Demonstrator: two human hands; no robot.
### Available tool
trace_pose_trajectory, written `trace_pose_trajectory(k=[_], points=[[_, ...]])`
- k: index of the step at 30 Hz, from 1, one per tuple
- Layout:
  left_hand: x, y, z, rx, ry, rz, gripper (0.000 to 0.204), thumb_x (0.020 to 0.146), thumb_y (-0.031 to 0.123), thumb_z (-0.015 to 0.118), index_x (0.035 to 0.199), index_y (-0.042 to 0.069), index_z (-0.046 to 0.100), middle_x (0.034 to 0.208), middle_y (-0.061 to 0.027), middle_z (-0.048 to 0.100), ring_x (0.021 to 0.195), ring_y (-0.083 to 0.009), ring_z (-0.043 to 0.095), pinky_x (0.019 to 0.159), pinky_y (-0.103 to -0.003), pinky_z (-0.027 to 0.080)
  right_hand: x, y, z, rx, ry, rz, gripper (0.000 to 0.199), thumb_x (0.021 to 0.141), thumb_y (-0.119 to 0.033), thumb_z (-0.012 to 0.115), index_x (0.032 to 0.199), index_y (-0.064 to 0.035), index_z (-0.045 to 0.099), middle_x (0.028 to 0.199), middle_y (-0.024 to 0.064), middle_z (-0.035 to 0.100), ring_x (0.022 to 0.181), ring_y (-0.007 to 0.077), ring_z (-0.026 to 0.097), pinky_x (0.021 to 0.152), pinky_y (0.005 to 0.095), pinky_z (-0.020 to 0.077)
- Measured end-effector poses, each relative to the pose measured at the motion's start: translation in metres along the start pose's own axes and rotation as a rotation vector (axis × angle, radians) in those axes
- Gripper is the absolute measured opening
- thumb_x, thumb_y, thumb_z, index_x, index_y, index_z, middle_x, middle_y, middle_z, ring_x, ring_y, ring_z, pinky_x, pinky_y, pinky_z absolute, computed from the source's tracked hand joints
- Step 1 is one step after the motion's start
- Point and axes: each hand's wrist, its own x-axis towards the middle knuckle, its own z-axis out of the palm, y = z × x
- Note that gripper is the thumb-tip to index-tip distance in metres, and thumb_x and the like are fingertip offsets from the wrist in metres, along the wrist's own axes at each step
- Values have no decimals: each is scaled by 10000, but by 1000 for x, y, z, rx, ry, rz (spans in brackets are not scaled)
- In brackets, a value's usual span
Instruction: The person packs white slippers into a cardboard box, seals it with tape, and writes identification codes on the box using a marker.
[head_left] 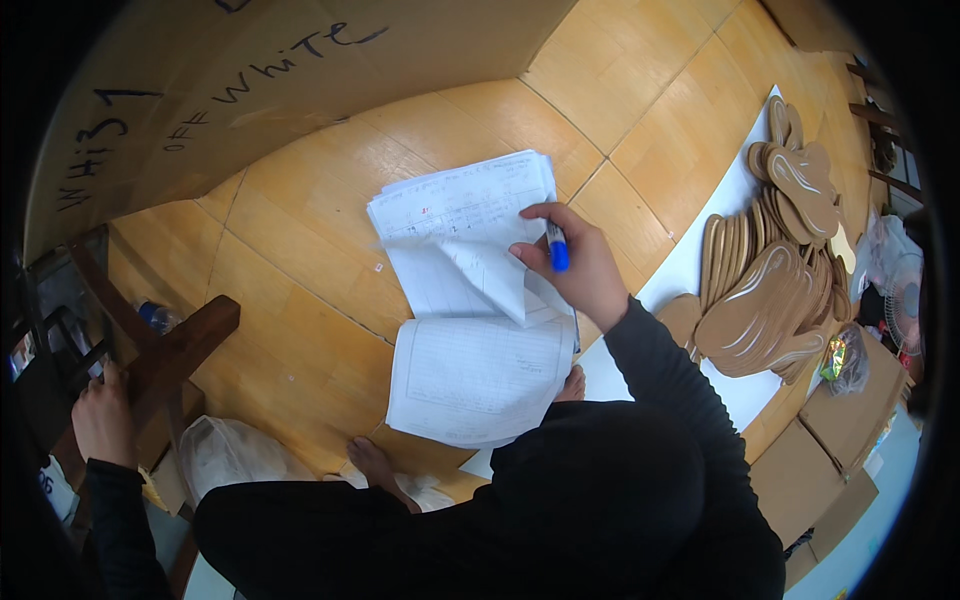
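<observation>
A stack of printed and handwritten paper sheets [480, 380] lies in front of me by my knee, with one page lifted and folded over in the middle. My right hand [585, 265] is at the right edge of the sheets and holds a blue-ended pen [557, 248] against its fingers. Its thumb and index finger are at the upper pages. At far left, my left hand [103, 415] is closed over a dark wooden furniture frame [185, 350]; its fingertips are partly hidden.
Brown shoe insoles [765, 305] are piled on a white sheet [660, 285] at right. A large cardboard box [280, 90] stands at upper left. Flattened cardboard [800, 470] lies at lower right. Near my left foot is a clear plastic bag [235, 460], and a bottle [160, 315] is behind the frame.
</observation>
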Motion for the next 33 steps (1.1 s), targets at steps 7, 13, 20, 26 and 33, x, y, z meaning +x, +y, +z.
trace_pose_trajectory(k=[7,13,20,26,33], points=[[-5,-2,7,-20,8,-14,262,953,234,541,1137,49,575,791,-157,658,726,-302,672,628,-388,542,-6,13,21,-477,113,-469,674,759,-269,790,1340,-147,470,1430,125,475,1370,430,331,1103,629,219],[-4,-1,0,-15,21,-10,235,951,235,545,1094,51,571,790,-153,659,727,-300,673,628,-388,541,-2,35,30,-771,139,-432,523,822,-73,656,1318,-143,503,1317,120,571,1395,399,336,1112,635,219],[-4,0,1,-22,27,-5,209,948,237,549,1045,53,567,789,-148,660,728,-296,673,629,-388,541,-44,42,33,-317,-148,-773,449,794,-66,664,1228,-134,571,1113,67,680,1280,346,507,1093,586,307],[-3,2,2,-32,36,-14,193,946,239,553,1002,55,563,788,-145,661,729,-294,673,629,-388,540,-71,33,31,-169,-201,-775,390,801,-87,705,1166,-112,570,1204,75,651,1215,337,561,1037,494,406],[0,8,-25,-11,25,21,248,991,328,445,858,152,559,698,-86,676,608,-278,678,498,-414,529,-68,32,32,-123,-132,-825,390,779,-56,720,1141,-94,580,1167,103,666,1144,343,608,971,471,462]])
